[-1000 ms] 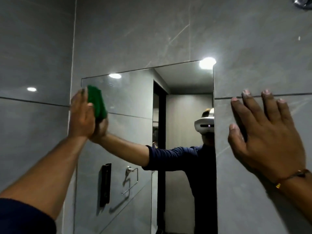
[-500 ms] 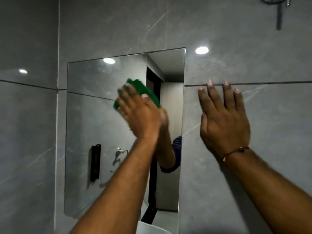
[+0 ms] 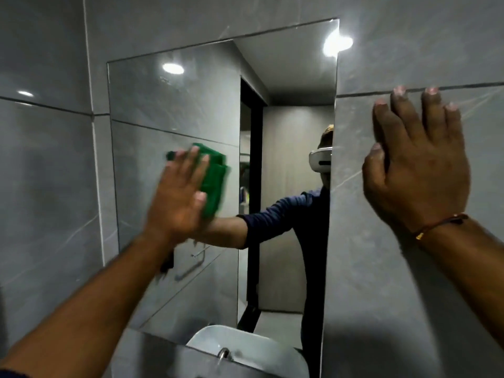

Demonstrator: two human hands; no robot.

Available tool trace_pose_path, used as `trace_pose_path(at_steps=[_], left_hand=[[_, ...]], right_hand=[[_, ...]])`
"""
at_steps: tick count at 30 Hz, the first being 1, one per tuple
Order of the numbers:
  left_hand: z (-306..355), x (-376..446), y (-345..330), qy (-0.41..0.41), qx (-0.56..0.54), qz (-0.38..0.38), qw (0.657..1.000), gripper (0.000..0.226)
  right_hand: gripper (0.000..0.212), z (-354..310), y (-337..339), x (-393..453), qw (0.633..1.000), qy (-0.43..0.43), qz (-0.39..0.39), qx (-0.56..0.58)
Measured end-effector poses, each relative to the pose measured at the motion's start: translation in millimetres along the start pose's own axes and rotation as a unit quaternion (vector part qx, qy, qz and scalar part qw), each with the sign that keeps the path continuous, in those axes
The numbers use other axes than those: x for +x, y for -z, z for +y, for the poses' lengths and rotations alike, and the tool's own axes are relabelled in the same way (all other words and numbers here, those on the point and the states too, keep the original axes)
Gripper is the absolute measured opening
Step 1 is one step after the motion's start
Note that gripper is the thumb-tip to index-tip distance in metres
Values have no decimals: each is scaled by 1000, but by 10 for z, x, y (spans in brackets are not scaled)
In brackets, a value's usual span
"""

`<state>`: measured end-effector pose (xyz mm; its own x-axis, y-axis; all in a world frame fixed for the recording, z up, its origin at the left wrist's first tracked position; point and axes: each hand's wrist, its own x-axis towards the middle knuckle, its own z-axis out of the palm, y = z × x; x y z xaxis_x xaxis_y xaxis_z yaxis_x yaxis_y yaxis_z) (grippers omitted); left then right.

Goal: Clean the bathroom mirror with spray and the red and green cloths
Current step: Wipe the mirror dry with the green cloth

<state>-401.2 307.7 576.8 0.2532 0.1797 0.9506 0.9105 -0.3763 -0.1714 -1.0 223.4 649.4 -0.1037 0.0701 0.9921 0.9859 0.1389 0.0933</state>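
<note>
A frameless rectangular mirror (image 3: 177,105) is fixed to the grey tiled wall. My left hand (image 3: 180,197) presses a folded green cloth (image 3: 214,181) flat against the glass, in the left-middle of the mirror; the hand is blurred. My right hand (image 3: 417,165) lies flat with fingers spread on the wall tile just right of the mirror's edge, holding nothing. A thin cord bracelet is on its wrist. The red cloth and the spray are not in view.
The mirror reflects a person in a dark blue sleeve, a dark doorway and a towel holder. A white basin (image 3: 245,347) with a metal tap (image 3: 224,353) shows in the mirror's bottom edge. Grey wall tile (image 3: 46,173) surrounds the mirror.
My left hand and the green cloth have moved from mid-mirror down and to the left on the glass. The camera has shifted, showing the basin. My right hand stays on the wall.
</note>
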Motion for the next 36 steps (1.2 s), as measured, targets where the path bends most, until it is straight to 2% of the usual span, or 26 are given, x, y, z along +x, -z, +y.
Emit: trace_pose_path(at_steps=[3,6,10,13,14,15,16,17,19,21,23,25,27,28,29,31,34,36], left_hand=[[-801,-402,117,156,-36,33,987,63],[-1010,-683,39,352,-87,75,929,62],[-471,-750,-113,545,-119,134,819,63],[204,-612,-198,654,-129,156,729,61],[490,-521,-213,673,-133,154,711,60],[784,-399,-230,674,-139,152,709,60],[1127,-273,-232,662,-144,147,720,60],[1468,-162,-240,635,-150,139,745,60],[2177,-41,-274,547,-153,109,816,65],[2798,-135,-361,409,-132,66,901,67],[3090,-442,-496,219,-108,-10,970,68],[2950,-815,-592,12,-69,-72,995,68],[2534,-1129,-603,-170,-25,-100,980,66],[2276,-1243,-585,-229,-2,-108,967,66],[1984,-1330,-562,-254,14,-111,961,67],[1371,-1434,-506,-219,28,-103,970,69],[482,-1616,-381,-48,20,-70,996,70],[-54,-1760,-321,66,-8,-53,996,66]], right_hand=[[69,-23,14,21,1000,5,7,-8],[70,-62,-14,5,1000,-1,13,-17],[70,-45,-2,9,1000,3,7,-30],[72,-41,-26,16,999,11,2,-42],[72,-21,-18,14,999,12,-3,-45],[73,-19,-22,15,999,15,-8,-50],[73,8,-9,4,998,16,-13,-52],[73,18,-16,-4,998,20,-15,-54],[72,36,-22,-3,998,25,-17,-51],[72,72,-1,2,998,26,-21,-45],[72,93,6,-13,998,30,-24,-39],[72,100,8,-65,998,44,-34,-36],[72,124,8,-177,996,63,-46,-36],[72,131,10,-254,995,74,-50,-35],[72,123,-2,-347,995,83,-53,-35],[74,107,-26,-528,992,99,-60,-43],[75,52,-78,-670,989,120,-62,-53],[75,19,-109,-670,990,122,-54,-53]])
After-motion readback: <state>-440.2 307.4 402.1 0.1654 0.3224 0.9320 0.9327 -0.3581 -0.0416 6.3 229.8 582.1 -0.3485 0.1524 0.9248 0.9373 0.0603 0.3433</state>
